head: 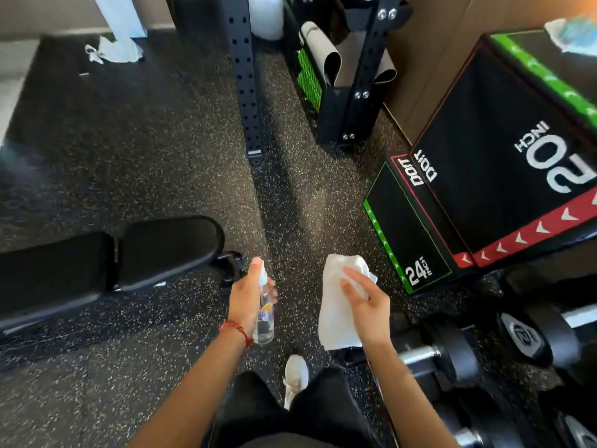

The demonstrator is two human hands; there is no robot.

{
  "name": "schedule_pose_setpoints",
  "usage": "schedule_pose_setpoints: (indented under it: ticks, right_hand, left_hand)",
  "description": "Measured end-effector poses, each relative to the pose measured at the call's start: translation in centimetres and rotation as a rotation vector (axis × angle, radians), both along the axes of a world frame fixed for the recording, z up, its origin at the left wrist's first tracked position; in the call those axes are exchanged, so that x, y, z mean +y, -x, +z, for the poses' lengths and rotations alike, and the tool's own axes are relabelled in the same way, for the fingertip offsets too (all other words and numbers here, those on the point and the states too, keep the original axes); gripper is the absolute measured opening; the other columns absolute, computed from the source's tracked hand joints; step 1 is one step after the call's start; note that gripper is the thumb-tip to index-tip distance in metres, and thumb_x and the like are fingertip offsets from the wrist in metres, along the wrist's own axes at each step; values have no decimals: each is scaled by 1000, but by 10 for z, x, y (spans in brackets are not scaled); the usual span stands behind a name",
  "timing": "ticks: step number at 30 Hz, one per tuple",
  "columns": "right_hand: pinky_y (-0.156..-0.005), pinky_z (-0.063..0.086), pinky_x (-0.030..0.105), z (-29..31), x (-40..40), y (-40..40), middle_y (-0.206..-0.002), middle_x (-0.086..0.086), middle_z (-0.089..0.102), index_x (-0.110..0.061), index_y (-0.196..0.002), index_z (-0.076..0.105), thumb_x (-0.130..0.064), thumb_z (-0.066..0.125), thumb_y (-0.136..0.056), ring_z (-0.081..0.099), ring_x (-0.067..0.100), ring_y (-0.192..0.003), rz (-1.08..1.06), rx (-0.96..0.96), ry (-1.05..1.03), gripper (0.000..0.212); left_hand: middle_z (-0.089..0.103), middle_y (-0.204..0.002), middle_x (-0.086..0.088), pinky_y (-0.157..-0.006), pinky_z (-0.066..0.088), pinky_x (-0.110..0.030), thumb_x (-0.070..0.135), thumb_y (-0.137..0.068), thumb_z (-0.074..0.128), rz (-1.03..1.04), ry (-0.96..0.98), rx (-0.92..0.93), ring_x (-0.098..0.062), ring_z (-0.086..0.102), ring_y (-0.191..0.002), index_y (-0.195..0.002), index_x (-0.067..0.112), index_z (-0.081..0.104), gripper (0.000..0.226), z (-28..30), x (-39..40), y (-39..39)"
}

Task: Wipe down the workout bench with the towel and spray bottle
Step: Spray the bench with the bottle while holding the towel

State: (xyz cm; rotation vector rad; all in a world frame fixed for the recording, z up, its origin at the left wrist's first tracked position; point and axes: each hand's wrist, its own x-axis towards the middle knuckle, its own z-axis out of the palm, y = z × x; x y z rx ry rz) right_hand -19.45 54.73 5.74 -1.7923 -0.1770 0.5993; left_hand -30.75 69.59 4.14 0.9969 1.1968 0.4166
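Fingers of left hand (pixel 245 299) curled round clear spray bottle (pixel 265 313); right hand (pixel 368 305) pinching white towel (pixel 336 305).

Bare forearms, a red braided bracelet (pixel 237 331) on the left wrist — black trousers (pixel 290 415), white shoe (pixel 295 376).

Towel, spray bottle and bench — where each sits

The white towel (pixel 336 305) hangs crumpled from the right hand (pixel 368 305); the clear spray bottle (pixel 265 305) stands upright in the left hand (pixel 247 302), nozzle up; the black padded bench (pixel 106 263) lies flat — left of both hands, apart.
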Motion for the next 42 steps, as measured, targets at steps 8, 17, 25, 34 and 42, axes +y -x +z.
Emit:
schedule_pose_setpoints:
  ticks: [8, 17, 25, 34, 42]
  right_hand:
    - [-68, 40, -1, -13, 89, -75, -96, -9, 63, -16, -104, 69, -11, 63, -85, 53, -10, -85, -23, 14, 23, 20]
    - [-74, 42, 13, -11, 201, -152, -96, -8, 64, -18, -104, 69, -13, 64, -85, 54, -2, -86, -169, 11, 41, 21]
    - [-73, 40, 4, -2, 249, -220, -92, -18, 62, -25, -102, 68, -16, 63, -86, 54, -3, -89, -260, -16, 15, 19]
    - [-77, 39, 18, -13, 235, -330, -99, -9, 64, -30, -102, 67, -19, 63, -85, 55, 7, -95, -358, 7, 14, 20]
    - [-85, 45, 23, 5, 188, -436, -104, -8, 64, -25, -106, 68, -25, 64, -86, 56, 10, -102, -539, -61, 5, 21]
  left_hand:
    - [57, -50, -6, -66, 50, -36, 44, -93, 46, -19, 0, -6, -14, 54, -42, -62, 5, 58, 51, -17, 95, -78]
    - [59, -48, -6, -69, 52, -39, 46, -93, 45, -175, -50, 30, -24, 57, -54, -59, 5, 60, 55, -13, 217, -181]
    - [60, -49, -3, -75, 52, -42, 48, -94, 39, -318, -83, 32, -22, 58, -54, -64, 6, 59, 56, -2, 273, -273]
    - [60, -56, -8, -65, 52, -34, 48, -94, 41, -403, -63, 72, -20, 58, -53, -67, 5, 59, 53, -10, 268, -398]
    - [61, -50, -2, -67, 48, -34, 52, -94, 36, -602, -131, 46, -24, 60, -58, -64, 9, 59, 58, 5, 223, -532]
